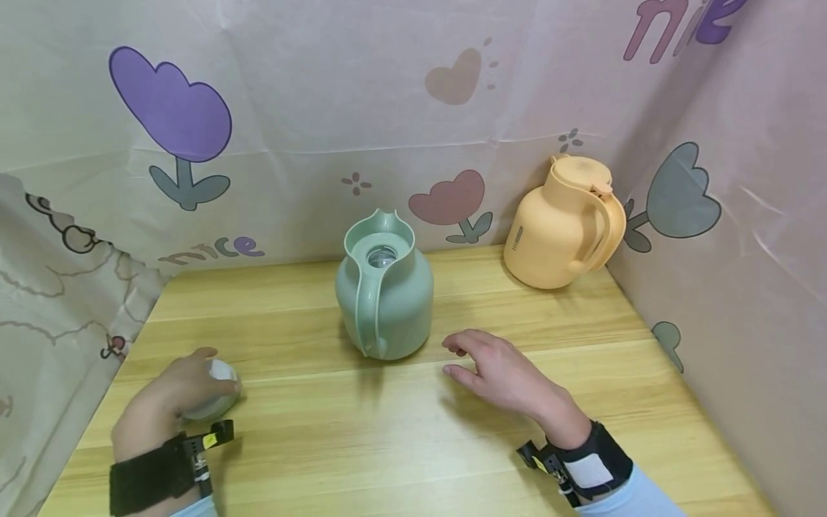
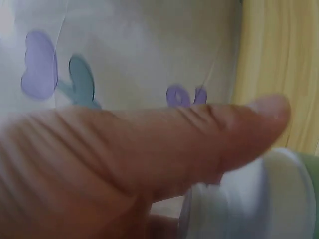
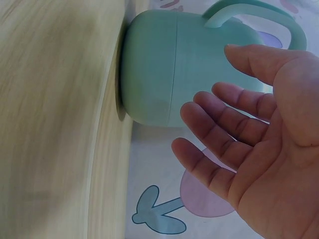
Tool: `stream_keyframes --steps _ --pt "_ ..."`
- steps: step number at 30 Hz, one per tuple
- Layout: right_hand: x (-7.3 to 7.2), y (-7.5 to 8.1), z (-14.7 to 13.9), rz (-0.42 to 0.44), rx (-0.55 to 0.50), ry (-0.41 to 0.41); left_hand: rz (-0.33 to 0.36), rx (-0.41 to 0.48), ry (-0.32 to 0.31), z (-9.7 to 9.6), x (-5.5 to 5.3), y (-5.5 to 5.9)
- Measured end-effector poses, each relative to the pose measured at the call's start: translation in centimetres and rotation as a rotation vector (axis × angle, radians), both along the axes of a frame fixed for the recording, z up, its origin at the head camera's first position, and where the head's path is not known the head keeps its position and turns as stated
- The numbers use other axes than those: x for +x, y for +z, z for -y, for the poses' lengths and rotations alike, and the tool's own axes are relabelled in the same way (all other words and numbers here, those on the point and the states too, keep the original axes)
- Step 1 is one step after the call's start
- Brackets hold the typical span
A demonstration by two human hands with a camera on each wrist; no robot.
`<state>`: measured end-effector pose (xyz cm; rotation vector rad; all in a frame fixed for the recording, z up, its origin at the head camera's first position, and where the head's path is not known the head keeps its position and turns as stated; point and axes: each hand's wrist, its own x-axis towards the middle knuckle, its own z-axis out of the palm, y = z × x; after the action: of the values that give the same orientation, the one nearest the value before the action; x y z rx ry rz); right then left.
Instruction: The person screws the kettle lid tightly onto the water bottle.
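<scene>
A green insulated jug (image 1: pixel 403 309) stands upright in the middle of the table, its top uncovered so the round inner mouth shows. Down at the left, my left hand (image 1: pixel 174 388) grips a round green-and-white lid (image 1: pixel 222 371) at or just over the tabletop. The left wrist view has the thumb lying along the white part of that lid (image 2: pixel 286 186); the other fingers are mostly hidden. My right hand (image 1: pixel 500 370) hovers to the right of the jug, empty and not touching it. Its fingers are relaxed and slightly bent, palm facing the jug (image 3: pixel 164 74) in the right wrist view.
A yellow jug (image 1: pixel 549 237) with its lid on stands at the table's back right corner, handle to the right. Printed cloth (image 1: pixel 291 93) hangs behind and along both sides of the wooden table (image 1: pixel 310 445).
</scene>
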<state>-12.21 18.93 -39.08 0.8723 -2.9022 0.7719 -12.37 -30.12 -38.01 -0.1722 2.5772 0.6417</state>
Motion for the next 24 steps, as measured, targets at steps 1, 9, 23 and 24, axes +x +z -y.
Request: stream_keyframes --steps 1,9,23,24 --pt "0.0 0.0 0.0 0.001 0.000 -0.001 -0.018 -0.007 -0.010 -0.7 -0.1 0.0" --pt "0.1 0.0 0.0 -0.007 0.000 -0.002 -0.111 -0.049 -0.069 -7.1 -0.7 -0.1" --pt "0.3 0.2 0.2 -0.010 0.004 0.011 -0.153 0.176 -0.348 -13.8 2.2 3.0" --pt "0.3 0.2 0.2 -0.011 0.004 0.013 -0.155 0.193 -0.368 -14.0 2.4 3.3"
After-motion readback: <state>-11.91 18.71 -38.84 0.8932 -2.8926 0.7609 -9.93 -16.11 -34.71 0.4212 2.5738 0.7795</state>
